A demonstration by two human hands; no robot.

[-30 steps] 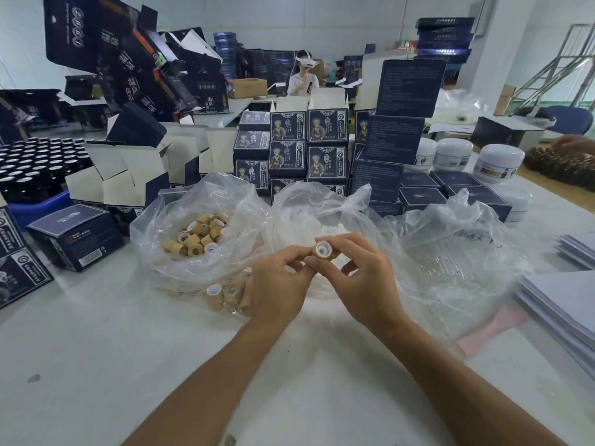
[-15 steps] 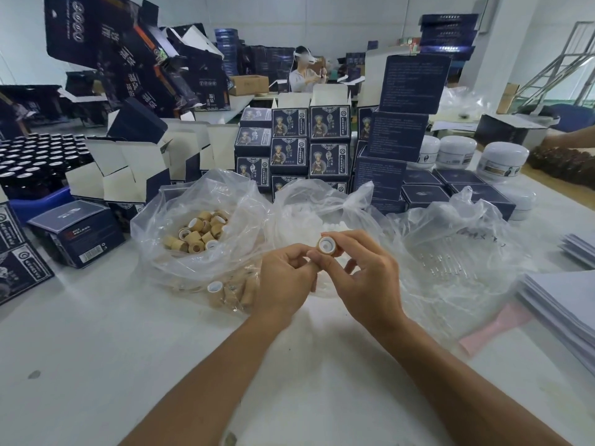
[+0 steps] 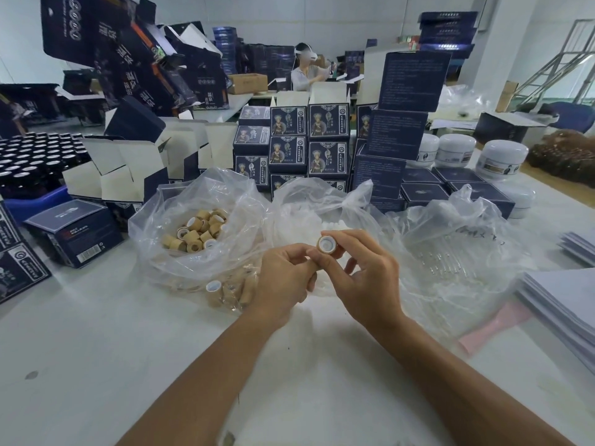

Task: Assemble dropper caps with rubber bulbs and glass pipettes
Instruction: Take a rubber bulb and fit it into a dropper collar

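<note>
The right hand [image 3: 363, 278] pinches a tan cap [image 3: 325, 244] above the table [image 3: 96, 365], open end up. The left hand [image 3: 283, 281] curls shut just beside it, probably pushing a rubber bulb in. Next likely comes a glass pipette [image 3: 446, 262] from the right bag.

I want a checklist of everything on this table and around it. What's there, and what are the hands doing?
Surface: white table, bare in front.
Job's things: tan dropper cap with white inside, held up; bag of caps; middle bag of white pieces, likely rubber bulbs; bag of glass pipettes.
Clutter: dark blue boxes, white jars, black bottles, paper stack.
Hands: right hand pinches the cap; left hand closed beside it, fingertips touching.
Cables: nothing seen.
Surroundings: another person working at a far table; metal ladder.
</note>
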